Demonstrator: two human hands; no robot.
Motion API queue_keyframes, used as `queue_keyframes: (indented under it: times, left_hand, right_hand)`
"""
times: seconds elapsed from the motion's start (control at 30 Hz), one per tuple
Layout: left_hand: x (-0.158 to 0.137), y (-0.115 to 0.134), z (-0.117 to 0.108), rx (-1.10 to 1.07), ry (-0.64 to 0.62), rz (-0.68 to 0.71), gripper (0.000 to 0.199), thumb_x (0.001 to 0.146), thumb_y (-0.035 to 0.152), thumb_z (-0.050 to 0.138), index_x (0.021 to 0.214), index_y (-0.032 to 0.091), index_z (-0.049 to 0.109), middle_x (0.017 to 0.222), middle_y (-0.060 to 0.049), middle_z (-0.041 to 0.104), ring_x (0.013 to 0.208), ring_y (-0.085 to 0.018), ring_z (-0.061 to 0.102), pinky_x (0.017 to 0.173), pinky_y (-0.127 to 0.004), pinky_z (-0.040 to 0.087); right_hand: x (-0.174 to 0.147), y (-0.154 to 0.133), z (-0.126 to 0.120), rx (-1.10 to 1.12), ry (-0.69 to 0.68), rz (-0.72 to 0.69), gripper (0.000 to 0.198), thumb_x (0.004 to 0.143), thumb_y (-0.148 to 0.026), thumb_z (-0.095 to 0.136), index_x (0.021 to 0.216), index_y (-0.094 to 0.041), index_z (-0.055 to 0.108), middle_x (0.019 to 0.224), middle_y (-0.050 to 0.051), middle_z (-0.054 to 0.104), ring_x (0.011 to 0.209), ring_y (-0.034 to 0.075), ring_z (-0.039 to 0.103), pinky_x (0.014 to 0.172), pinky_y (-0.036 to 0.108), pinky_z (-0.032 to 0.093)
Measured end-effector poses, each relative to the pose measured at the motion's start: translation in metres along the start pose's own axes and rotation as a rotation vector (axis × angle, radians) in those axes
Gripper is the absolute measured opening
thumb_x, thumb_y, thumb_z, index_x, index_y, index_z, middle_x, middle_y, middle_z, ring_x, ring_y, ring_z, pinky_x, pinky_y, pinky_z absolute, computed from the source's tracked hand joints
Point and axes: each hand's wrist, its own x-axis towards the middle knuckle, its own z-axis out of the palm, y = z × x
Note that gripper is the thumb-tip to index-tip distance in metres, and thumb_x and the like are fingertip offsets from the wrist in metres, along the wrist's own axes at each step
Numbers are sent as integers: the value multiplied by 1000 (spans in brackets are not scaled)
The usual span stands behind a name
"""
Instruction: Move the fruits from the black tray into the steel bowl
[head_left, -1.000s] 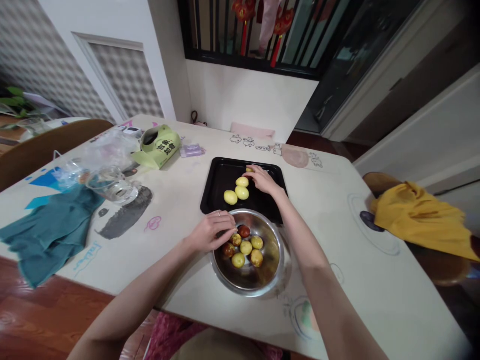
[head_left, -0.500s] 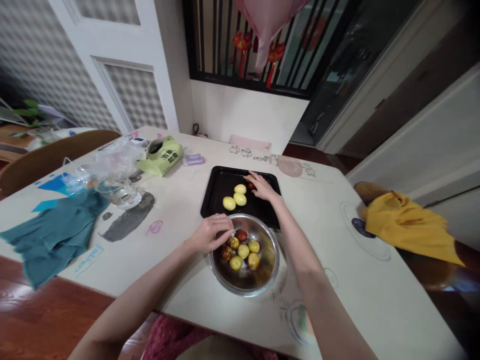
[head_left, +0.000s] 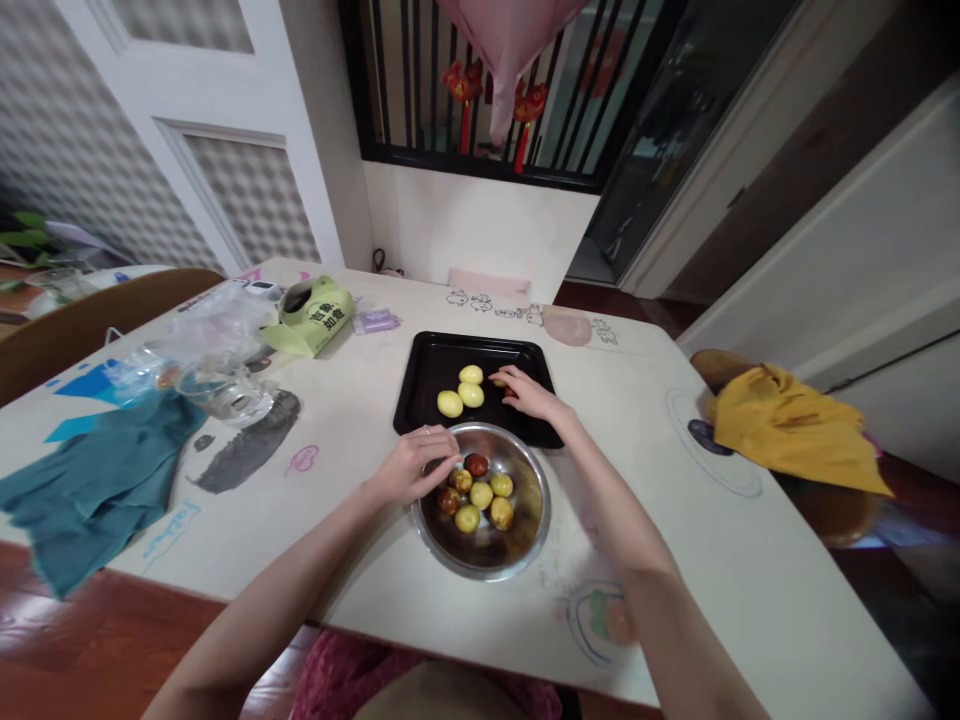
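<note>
A stainless steel mixing bowl [head_left: 529, 535] holds several round fruits [head_left: 481, 495], some yellow, some mottled or reddish brown. My left hand [head_left: 412, 465] is at the bowl's left rim, its fingers curled over the edge. Just beyond the bowl lies a black baking tray [head_left: 427, 360]. Three smooth yellow fruits [head_left: 471, 394] sit together near its middle. My right hand [head_left: 529, 392] is low over the tray's right side, fingers bent around a reddish-brown fruit [head_left: 509, 392]. A yellowish piece shows beside these fingertips. The hand partly hides both; I cannot tell the fruits' exact kind.
On the table's left are a teal cloth [head_left: 105, 480], a glass pitcher [head_left: 236, 398], clear plastic wrapping [head_left: 214, 328] and a green paper carton [head_left: 319, 315]. A small purple packet [head_left: 377, 321] lies behind the tray. Yellow fabric [head_left: 795, 425] drapes over a chair on the right.
My right hand has come slightly nearer over the tray's right side, staying at the fruit there. The left hand keeps its place at the bowl rim. The whole view has shifted slightly.
</note>
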Motion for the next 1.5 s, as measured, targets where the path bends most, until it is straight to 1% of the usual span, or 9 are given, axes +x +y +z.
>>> queue_keyframes:
  times: [0.27,0.37,0.43,0.53,0.7,0.83,0.93,1.13,1.5]
  left_hand:
    - [-1,-2,0,11,-1,11,23,107,22,52,91,17,68,85,-8,75,86,-20,71,82,-35,57]
    - [-1,-2,0,21,-6,15,23,107,22,53,91,17,68,85,-8,76,86,-20,71,82,-35,57]
    - [-1,-1,-1,36,-12,21,22,107,21,53,91,17,68,85,-8,76,86,-20,71,82,-35,57]
    - [-1,-1,-2,50,-14,31,21,106,19,53,91,16,68,86,-9,76,87,-20,71,82,-35,57]
    - [-2,-3,-1,44,-28,25,23,107,21,52,91,17,68,85,-9,75,87,-20,71,83,-36,57]
    - [-3,-6,-1,46,-33,21,23,107,23,52,93,16,69,89,-9,76,89,-21,72,83,-35,57]
    - [-3,-5,-2,45,-35,19,23,107,23,52,92,16,69,90,-9,76,88,-20,72,83,-35,57]
    - [-1,-2,-2,50,-37,22,25,107,21,51,88,17,66,84,-8,73,86,-20,70,83,-34,56]
    - [-2,-4,-1,52,-28,31,23,106,20,52,88,17,65,86,-8,73,86,-20,69,83,-34,56]
  right_hand:
    - [-64,-17,7,111,40,-65,69,92,-5,55,156,-29,51,167,14,42,152,26,49,123,50,45]
    - [-72,-21,3,101,131,-14,65,90,-9,62,153,-25,53,154,15,56,141,27,59,119,49,48]
    - [-72,-25,1,97,181,39,55,88,-14,68,142,-21,59,134,13,67,122,26,68,108,46,55]
    - [-70,-33,1,89,210,114,37,86,-17,72,122,-19,62,110,7,71,98,23,71,92,39,58]
    - [-72,-50,-6,44,211,139,23,82,-12,68,102,-20,60,100,4,68,88,20,65,81,33,54]
    - [-84,-81,-26,129,219,37,17,87,-15,64,103,-20,60,101,5,67,88,20,65,81,32,54]
    - [-101,-117,-40,170,126,-71,17,92,-19,65,108,-21,62,107,6,69,93,21,67,85,33,53]
    - [-131,-179,-40,94,-276,-198,16,92,-11,70,103,-21,64,103,4,71,95,21,67,85,32,49]
    - [-131,-190,-21,70,-403,-181,23,88,1,71,93,-19,62,102,2,68,92,18,64,79,28,43]
